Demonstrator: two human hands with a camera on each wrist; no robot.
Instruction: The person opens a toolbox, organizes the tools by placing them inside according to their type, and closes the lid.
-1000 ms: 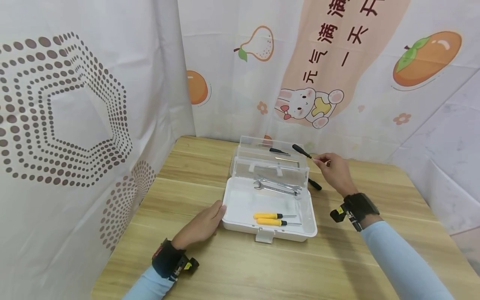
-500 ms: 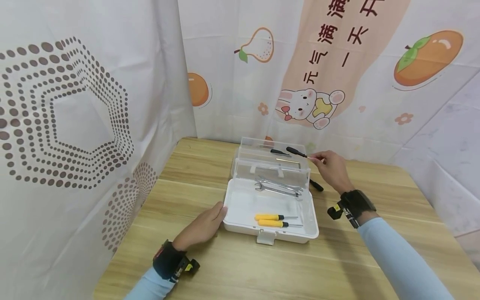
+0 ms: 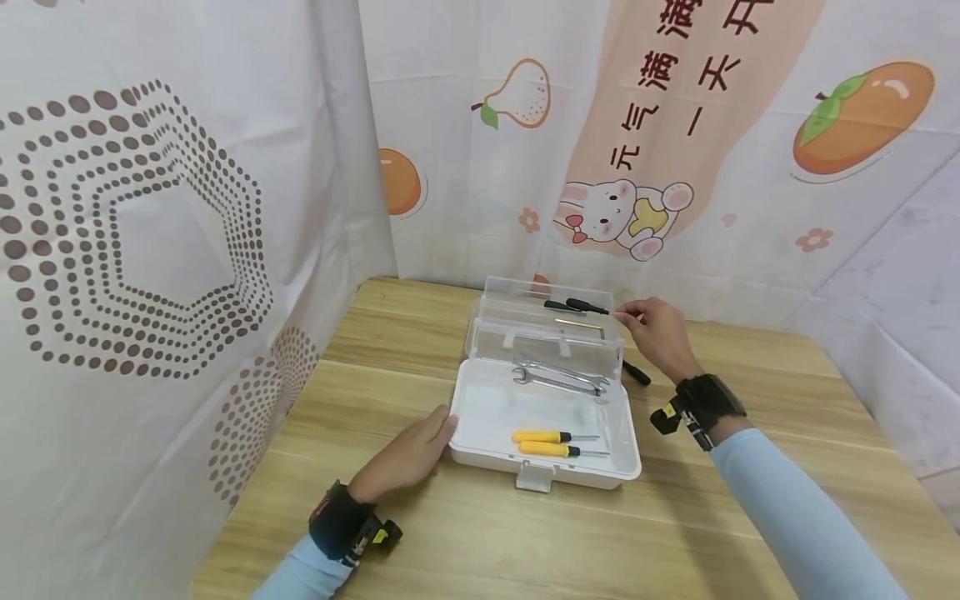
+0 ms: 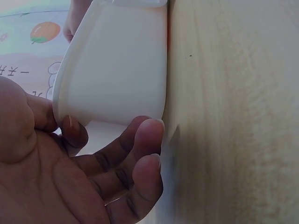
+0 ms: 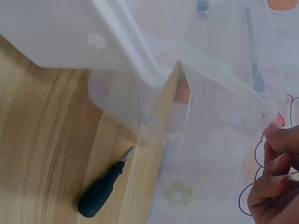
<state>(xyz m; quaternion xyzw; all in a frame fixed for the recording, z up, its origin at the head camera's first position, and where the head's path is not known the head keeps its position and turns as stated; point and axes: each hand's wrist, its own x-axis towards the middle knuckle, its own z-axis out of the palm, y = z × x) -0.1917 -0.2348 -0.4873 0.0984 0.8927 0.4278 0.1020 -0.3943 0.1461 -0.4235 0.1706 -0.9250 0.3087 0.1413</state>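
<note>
A white toolbox [image 3: 480,417] stands with its clear tray [image 3: 487,325] raised at the back. My left hand [image 3: 408,450] grips its left rim, thumb and index finger at the edge in the left wrist view, the other fingers curled beside the wall [image 4: 117,65]. At the tray's right end my right hand [image 3: 660,332] pinches a black-handled screwdriver [image 3: 587,306] by its shaft, the handle pointing left over the tray. Another black-handled screwdriver [image 3: 558,307] and an L-shaped hex key [image 3: 577,322] lie in the tray. The box holds two wrenches [image 3: 558,382] and two yellow screwdrivers [image 3: 543,449].
A third black-handled screwdriver [image 5: 100,189] lies on the wooden table [image 3: 360,375], right of the toolbox. The latch [image 3: 535,477] hangs at the box's front. A printed curtain [image 3: 450,100] hangs along the back and left edges.
My right hand has moved slightly left and lowered the black-handled screwdriver towards the tray, beside the one lying there. My left hand keeps its grip on the toolbox rim.
</note>
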